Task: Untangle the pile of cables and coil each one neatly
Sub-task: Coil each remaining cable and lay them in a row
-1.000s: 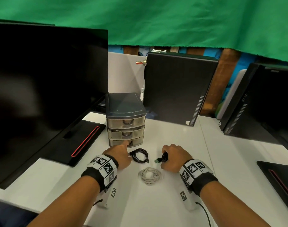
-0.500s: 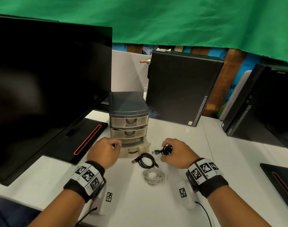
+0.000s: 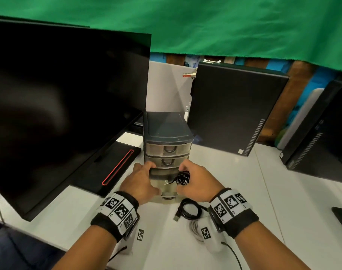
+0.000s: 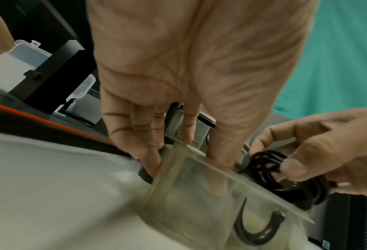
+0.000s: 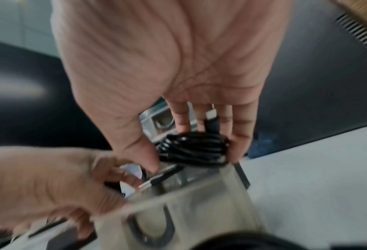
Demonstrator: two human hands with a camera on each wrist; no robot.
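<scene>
Stowing a coiled black cable in the pulled-out bottom drawer.

Head: left hand (image 3: pixel 140 184) fingers clamp the drawer (image 3: pixel 167 189) rim; right hand (image 3: pixel 195 181) fingers clamp the coiled black cable (image 3: pixel 182 178) above it. Left wrist: steady the drawer. Right wrist: lower the USB plug (image 5: pixel 157 181), below the fingers, first.

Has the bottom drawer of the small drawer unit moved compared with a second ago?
Yes. The bottom drawer has slid out toward the person from the drawer unit, which stays put; the left hand grips its side while the right hand holds a coiled black cable over it.
</scene>
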